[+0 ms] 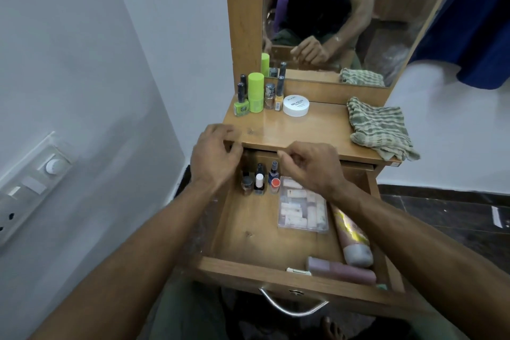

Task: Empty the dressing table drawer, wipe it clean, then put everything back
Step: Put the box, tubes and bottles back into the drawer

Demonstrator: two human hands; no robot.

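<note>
The wooden drawer [248, 232] stands pulled out below the dressing table top [325, 130]. At its back left stand three small nail polish bottles [259, 179]. A clear plastic box [302, 208] of pale pieces lies in the middle, a pink tube [352, 237] along the right wall and a pink bottle [342, 270] at the front. My left hand [214, 154] hovers at the table's front edge, fingers curled and holding nothing. My right hand [311, 164] hangs above the back of the drawer, fingers bent, with nothing visible in it. A green checked cloth [378, 130] lies on the top at right.
On the table top at back left stand green and yellow nail polish bottles [241, 106], a green stick [62, 96], and a white round jar [295, 105]. A mirror [331, 16] rises behind. A wall with a switch plate [33, 182] is at left. The drawer handle [292, 305] hangs at front.
</note>
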